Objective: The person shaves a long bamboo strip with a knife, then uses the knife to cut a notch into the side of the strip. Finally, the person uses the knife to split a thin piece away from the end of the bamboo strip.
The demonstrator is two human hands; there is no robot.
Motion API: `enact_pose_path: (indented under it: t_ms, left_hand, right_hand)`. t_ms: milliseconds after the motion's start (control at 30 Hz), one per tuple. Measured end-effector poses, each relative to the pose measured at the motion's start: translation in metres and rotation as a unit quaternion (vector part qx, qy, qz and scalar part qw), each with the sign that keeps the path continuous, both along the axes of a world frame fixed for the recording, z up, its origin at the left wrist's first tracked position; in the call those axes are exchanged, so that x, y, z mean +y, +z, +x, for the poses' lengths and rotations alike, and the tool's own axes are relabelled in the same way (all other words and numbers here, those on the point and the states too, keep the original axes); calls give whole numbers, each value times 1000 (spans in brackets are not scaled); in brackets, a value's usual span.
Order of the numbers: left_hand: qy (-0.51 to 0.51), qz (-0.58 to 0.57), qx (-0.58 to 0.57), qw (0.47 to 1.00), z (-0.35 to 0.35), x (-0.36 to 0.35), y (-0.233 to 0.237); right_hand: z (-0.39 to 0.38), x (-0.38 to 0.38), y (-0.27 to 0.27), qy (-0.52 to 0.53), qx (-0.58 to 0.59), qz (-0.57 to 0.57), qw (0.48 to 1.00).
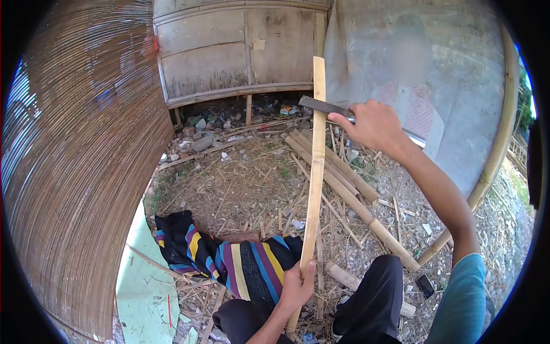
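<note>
A long split bamboo strip stands nearly upright in front of me, its lower end down between my legs. My left hand is wrapped round its lower part. Higher up, my right hand grips a knife by its handle, the fingers closed. The dark, flat blade lies across the strip near its top end, overlapping its face in this view. Below the strip's middle, a striped cloth in black, yellow, purple and blue lies on the ground beside my left knee.
Several bamboo poles lie on the littered ground to the right. A slatted bamboo screen rises on the left, with a pale green sheet at its foot. A dark phone-like object lies by my right knee. Panelled wall stands behind.
</note>
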State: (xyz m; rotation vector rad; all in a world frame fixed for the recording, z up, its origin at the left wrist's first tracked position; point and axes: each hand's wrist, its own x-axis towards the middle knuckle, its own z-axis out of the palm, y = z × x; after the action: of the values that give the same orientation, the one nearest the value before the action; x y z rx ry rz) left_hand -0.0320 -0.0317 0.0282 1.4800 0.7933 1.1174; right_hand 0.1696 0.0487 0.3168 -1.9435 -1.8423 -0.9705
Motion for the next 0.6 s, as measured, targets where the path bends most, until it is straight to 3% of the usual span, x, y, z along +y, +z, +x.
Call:
enact_pose_path:
  t_ms: [133, 200, 400, 467, 533, 600]
  left_hand:
    - [23, 10, 0, 1000, -3, 3, 7]
    - [31, 22, 30, 999, -3, 6, 8]
    - [105, 145, 115, 977, -1, 2, 21]
    - [101, 137, 155, 973, 0, 0, 23]
    - [161, 165, 179, 956, 2, -1, 16]
    - [158, 165, 183, 956, 2, -3, 12]
  right_hand:
    - [-8, -28, -30, 40, -24, -23, 999]
    - [-22, -41, -49, 73, -30, -121, 990]
    - [-52, -68, -98, 202, -50, -173, 963]
    - [-48, -63, -91, 198, -66, -180, 961]
    - [-30, -47, -71, 114, -18, -116, 986]
    - [11, -13, -34, -7, 57, -11, 998]
